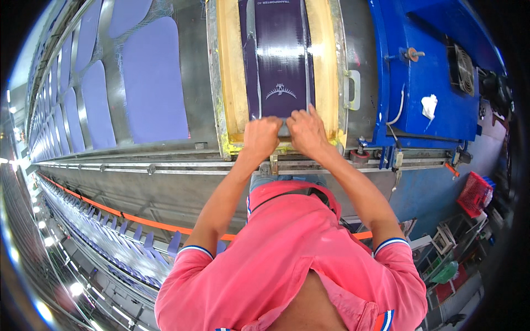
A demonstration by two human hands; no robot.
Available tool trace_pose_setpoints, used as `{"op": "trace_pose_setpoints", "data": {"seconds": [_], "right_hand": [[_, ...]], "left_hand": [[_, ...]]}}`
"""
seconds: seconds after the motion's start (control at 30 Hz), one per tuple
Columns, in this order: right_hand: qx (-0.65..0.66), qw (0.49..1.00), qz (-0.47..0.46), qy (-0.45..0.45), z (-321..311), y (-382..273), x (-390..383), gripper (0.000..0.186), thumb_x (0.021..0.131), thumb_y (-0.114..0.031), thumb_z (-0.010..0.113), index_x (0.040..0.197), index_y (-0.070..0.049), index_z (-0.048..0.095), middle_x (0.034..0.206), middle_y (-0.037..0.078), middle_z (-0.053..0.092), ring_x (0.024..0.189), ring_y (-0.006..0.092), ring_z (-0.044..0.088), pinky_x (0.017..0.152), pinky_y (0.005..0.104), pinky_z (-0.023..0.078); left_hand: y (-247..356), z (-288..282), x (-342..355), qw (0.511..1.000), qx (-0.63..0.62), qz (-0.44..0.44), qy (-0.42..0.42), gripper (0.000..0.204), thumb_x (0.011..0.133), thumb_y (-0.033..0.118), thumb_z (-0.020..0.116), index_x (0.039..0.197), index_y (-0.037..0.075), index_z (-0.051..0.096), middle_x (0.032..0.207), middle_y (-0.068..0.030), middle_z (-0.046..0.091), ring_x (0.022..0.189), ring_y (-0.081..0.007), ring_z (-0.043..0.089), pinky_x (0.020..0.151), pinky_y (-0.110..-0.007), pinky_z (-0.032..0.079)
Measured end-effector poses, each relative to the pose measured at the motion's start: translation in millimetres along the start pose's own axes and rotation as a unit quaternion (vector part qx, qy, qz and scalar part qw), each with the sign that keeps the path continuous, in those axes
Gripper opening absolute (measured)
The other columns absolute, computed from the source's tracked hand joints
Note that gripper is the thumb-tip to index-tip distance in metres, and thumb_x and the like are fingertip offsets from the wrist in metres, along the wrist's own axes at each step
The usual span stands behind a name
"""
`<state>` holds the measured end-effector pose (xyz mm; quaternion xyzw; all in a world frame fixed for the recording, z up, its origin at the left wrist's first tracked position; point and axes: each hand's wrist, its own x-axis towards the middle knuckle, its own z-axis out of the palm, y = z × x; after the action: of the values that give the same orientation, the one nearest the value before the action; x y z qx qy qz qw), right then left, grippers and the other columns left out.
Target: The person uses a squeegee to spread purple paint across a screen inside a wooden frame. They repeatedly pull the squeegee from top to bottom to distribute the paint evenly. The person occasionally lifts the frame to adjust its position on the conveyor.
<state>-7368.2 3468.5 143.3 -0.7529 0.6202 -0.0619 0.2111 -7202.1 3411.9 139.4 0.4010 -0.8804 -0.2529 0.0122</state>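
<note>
A screen-printing frame with yellow-stained inner borders lies on the long table in front of me. Its dark purple mesh looks wet and shiny down the middle, with a pale curved emblem near the close end. Side by side at that close end, my left hand and my right hand are both closed, knuckles up, around a squeegee. Only a small greyish part of the squeegee shows between my fists; my fingers hide the rest. What lies under the screen cannot be seen.
Rows of flat lilac cut panels lie on the table to the left. A metal rail runs along the table's near edge. To the right stands a blue machine with a fan; farther off is a red crate.
</note>
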Motion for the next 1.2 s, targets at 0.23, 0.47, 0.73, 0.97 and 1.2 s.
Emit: {"op": "trace_pose_setpoints", "data": {"seconds": [0.23, 0.47, 0.73, 0.97, 1.2], "right_hand": [[0.0, 1.0, 0.004, 0.002, -29, 35, 68, 0.013, 0.071, -0.008, 0.064, 0.08, -0.007, 0.072, 0.089, 0.016, 0.07, 0.092, 0.0339, 0.068, 0.094, 0.0516, 0.047], [-0.058, 0.997, 0.054, 0.016, -125, 134, 272, 0.015, 0.074, -0.012, 0.062, 0.083, -0.008, 0.073, 0.085, 0.019, 0.072, 0.083, 0.0388, 0.071, 0.085, 0.05, 0.053], [-0.109, 0.992, 0.035, 0.05, -146, 197, 369, 0.018, 0.071, -0.016, 0.062, 0.077, -0.003, 0.074, 0.081, 0.026, 0.07, 0.081, 0.0421, 0.07, 0.074, 0.051, 0.056], [-0.062, 0.996, -0.021, 0.059, -90, 129, 239, 0.015, 0.072, -0.007, 0.061, 0.083, -0.005, 0.071, 0.092, 0.019, 0.071, 0.091, 0.038, 0.068, 0.096, 0.0508, 0.048], [0.003, 1.0, -0.003, 0.003, -14, 18, 35, 0.014, 0.075, -0.005, 0.063, 0.087, -0.005, 0.07, 0.092, 0.013, 0.065, 0.096, 0.0303, 0.064, 0.107, 0.0599, 0.039]], "left_hand": [[-27, -32, 70, 0.997, 0.069, -0.009, -0.037, 0.031, 0.069, 0.008, 0.067, 0.097, 0.018, 0.078, 0.081, -0.0181, 0.071, 0.078, -0.0356, 0.07, 0.071, -0.047, 0.057], [-88, -122, 291, 0.992, 0.125, -0.016, 0.023, 0.034, 0.074, 0.014, 0.066, 0.105, 0.023, 0.077, 0.092, -0.0179, 0.073, 0.091, -0.0351, 0.072, 0.08, -0.047, 0.058], [-128, -144, 397, 0.987, 0.129, -0.004, 0.1, 0.019, 0.074, 0.013, 0.062, 0.086, 0.006, 0.076, 0.088, -0.023, 0.071, 0.087, -0.0412, 0.07, 0.074, -0.05, 0.056], [-86, -97, 254, 0.991, 0.121, 0.03, 0.042, 0.032, 0.069, 0.011, 0.065, 0.096, 0.019, 0.078, 0.081, -0.0177, 0.071, 0.08, -0.036, 0.071, 0.071, -0.047, 0.057], [-12, -18, 32, 1.0, 0.001, 0.009, -0.024, 0.021, 0.065, 0.001, 0.067, 0.085, 0.01, 0.067, 0.081, -0.0135, 0.07, 0.079, -0.0334, 0.07, 0.065, -0.045, 0.055]]}}
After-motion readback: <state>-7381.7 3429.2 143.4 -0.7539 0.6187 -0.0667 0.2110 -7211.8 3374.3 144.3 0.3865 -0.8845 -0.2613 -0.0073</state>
